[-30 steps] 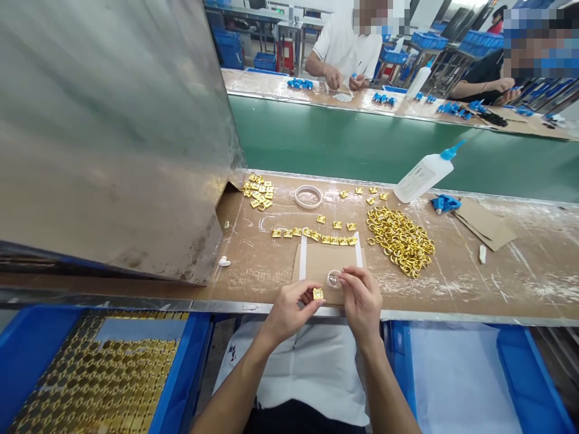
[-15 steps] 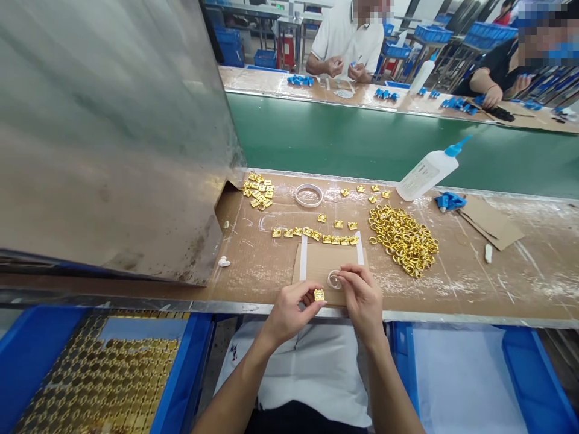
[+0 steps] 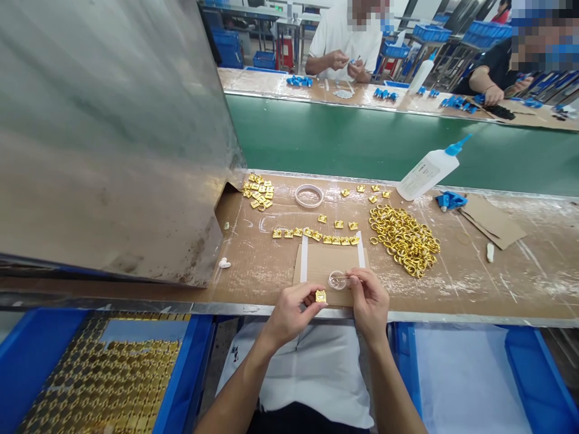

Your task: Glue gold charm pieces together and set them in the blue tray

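Note:
My left hand (image 3: 293, 308) pinches a small gold square piece (image 3: 321, 296) between thumb and fingertips, above the table's near edge. In my right hand (image 3: 370, 299) is a thin stick (image 3: 344, 277), its tip over or in a small clear round dish (image 3: 335, 281). The dish sits on a cardboard pad (image 3: 319, 259) that has white tape strips down both sides. Just beyond the pad runs a row of gold square pieces (image 3: 335, 240). To the right lies a heap of gold rings (image 3: 404, 241).
A white bottle with a blue nozzle (image 3: 427, 176) leans at the back right. A tape roll (image 3: 309, 196) lies behind the row. At left stands a large metal housing (image 3: 113, 138). Blue bins (image 3: 196, 355) flank my lap. Two people work across the green belt (image 3: 316, 129).
My right hand has shifted slightly right, away from the dish, and the thin stick now shows between them. My left hand still holds the gold piece, nearly unmoved.

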Demonstrator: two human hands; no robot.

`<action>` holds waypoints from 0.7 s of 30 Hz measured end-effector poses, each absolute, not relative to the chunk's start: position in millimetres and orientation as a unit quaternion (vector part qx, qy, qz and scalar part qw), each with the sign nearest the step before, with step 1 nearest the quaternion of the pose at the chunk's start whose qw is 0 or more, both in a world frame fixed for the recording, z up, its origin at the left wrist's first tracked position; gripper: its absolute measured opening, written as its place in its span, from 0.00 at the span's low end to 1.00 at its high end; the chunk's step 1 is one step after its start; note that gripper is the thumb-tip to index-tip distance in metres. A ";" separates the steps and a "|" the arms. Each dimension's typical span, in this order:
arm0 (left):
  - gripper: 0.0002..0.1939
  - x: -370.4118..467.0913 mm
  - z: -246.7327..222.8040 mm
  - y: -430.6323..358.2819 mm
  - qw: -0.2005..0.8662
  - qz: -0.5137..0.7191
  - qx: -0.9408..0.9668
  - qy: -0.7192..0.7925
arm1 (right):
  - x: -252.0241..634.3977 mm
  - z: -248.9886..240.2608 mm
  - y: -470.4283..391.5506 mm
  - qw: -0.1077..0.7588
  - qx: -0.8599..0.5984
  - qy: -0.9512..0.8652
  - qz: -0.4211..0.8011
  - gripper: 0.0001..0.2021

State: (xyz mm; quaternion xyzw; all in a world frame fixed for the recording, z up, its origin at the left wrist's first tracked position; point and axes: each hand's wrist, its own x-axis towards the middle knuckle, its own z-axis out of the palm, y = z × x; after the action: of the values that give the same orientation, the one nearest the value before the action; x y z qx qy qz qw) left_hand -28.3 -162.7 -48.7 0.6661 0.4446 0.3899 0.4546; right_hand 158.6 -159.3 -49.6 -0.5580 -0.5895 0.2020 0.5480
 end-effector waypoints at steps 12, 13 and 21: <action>0.12 -28.9 -50.6 -160.2 0.491 0.397 0.651 0.421 | 144.9 -26.7 -188.6 0.607 -0.526 -0.542 0.246 0.08; 0.12 -28.8 -50.0 -160.3 0.493 0.397 0.649 0.423 | 142.4 -26.1 -190.9 0.602 -0.521 -0.547 0.259 0.08; 0.10 -28.0 -43.7 -159.6 0.511 0.397 0.645 0.406 | 128.7 -31.8 -193.6 0.583 -0.526 -0.537 0.309 0.08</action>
State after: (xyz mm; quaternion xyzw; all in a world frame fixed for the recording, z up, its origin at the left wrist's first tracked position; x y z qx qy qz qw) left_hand -28.0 -159.6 -43.7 0.6451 0.4065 0.3967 0.5111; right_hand 128.7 -193.6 -31.8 -0.5260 -0.5372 0.3087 0.5826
